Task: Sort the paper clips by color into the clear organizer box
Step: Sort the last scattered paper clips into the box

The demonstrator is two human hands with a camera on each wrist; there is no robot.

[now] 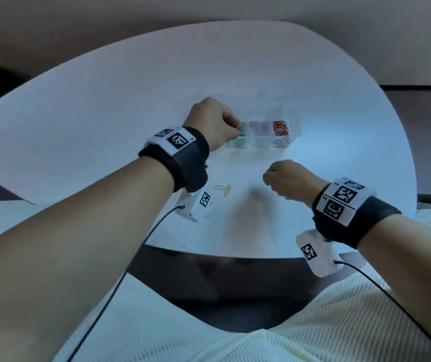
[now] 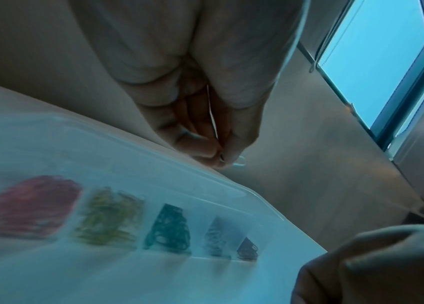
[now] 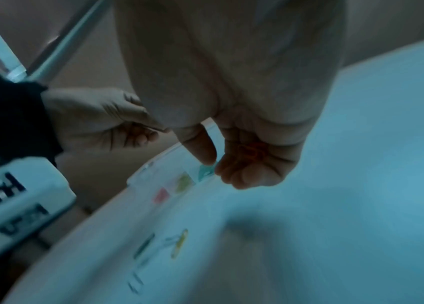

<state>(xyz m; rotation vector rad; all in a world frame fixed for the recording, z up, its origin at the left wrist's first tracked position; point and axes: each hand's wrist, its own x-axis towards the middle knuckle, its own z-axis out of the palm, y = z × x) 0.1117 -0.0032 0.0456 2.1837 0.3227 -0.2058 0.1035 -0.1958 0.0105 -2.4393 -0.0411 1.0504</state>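
The clear organizer box (image 1: pixel 262 142) lies at mid table, with red clips (image 1: pixel 280 128) at its right end and green clips (image 1: pixel 241 135) at its left. In the left wrist view its compartments show red (image 2: pixel 24 207), yellow (image 2: pixel 107 220), teal (image 2: pixel 169 228) and silvery (image 2: pixel 217 236) piles. My left hand (image 1: pixel 236 129) hovers over the box's left end and pinches a pale paper clip (image 2: pixel 239 163) between thumb and fingertips (image 2: pixel 205 153). My right hand (image 1: pixel 268 177) hangs above the table nearer me, its fingers curled around a red paper clip (image 3: pixel 253 151) in the palm.
Loose clips lie on the white round table (image 1: pixel 104 113) below my left wrist: a yellow one (image 1: pixel 227 189), a silvery one (image 1: pixel 218 187) and another silvery one (image 1: pixel 210 212). The table's front edge (image 1: pixel 209 253) is close to my lap. Cables trail from both wrist cameras.
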